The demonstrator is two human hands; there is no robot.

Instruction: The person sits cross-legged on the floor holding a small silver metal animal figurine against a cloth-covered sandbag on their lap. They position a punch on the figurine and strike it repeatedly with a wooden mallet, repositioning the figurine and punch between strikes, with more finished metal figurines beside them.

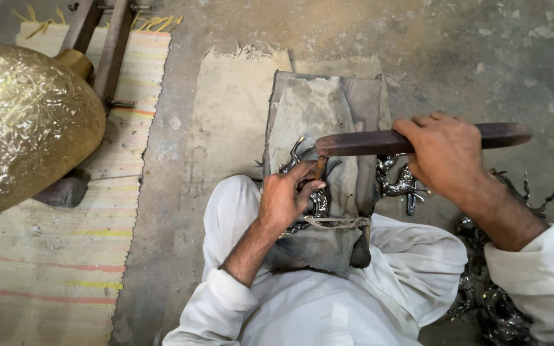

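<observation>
Head camera looks down on a person seated on the floor in white trousers (pixel 328 301) and white sleeves. Nearest, by the right knee, a heap of dark, shiny metal castings (pixel 495 307) lies on the concrete floor (pixel 469 57).

On the lap rests a grey padded block wrapped in worn cloth (pixel 318 122), tied near its lower end with a pale cord (pixel 338 222). The left hand (pixel 286 195) presses down on a silvery metal figurine (pixel 318 198) lying on that block; its fingers (pixel 302 173) are closed around a short, thin tool (pixel 320 168) held upright with its tip against the figurine. The figurine's curved prongs stick out just above the hand.

The right hand (pixel 447 154) is wrapped firmly around a long dark wooden stick (pixel 367 142), held roughly level across the block, its left end just over the top of the upright tool. Beneath the stick, beside the block's right edge, another shiny figurine (pixel 402 182) lies on the floor.

Beyond the block a tan mat (pixel 238 102) with a frayed far edge covers the floor. To the left lies a striped woven rug (pixel 52 269), and over it looms a large embossed brass vessel (pixel 24 122). A dark stone (pixel 62 191) sits just under the vessel, and a rusty metal frame (pixel 104 38) runs away behind it.
</observation>
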